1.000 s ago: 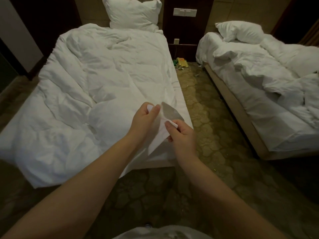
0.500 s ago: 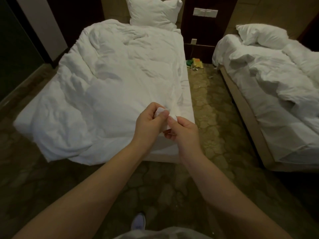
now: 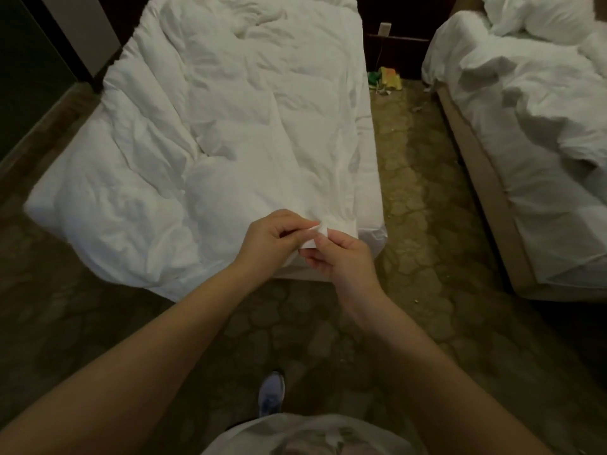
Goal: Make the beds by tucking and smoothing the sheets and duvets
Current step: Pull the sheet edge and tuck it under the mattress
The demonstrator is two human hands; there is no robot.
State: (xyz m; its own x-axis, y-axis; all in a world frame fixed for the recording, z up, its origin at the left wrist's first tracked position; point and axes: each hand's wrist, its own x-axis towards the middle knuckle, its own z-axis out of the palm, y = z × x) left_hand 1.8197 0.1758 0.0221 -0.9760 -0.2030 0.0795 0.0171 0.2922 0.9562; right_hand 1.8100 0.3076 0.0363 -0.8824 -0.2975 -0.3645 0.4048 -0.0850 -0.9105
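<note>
Loosely, the white duvet (image 3: pixel 230 126) is spread over the near bed (image 3: pixel 369 178); its corner, at the bed's near right corner, is pinched by the left hand (image 3: pixel 272 241) and the right hand (image 3: pixel 341 257). A second rumpled bed (image 3: pixel 532 133) is seen rightward.

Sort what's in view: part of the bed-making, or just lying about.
Job: crumpled white duvet on the near bed; duvet corner pinched by left hand and right hand; rumpled white bedding on the second bed.
Lying about: green and yellow litter on the patterned carpet between the beds.
</note>
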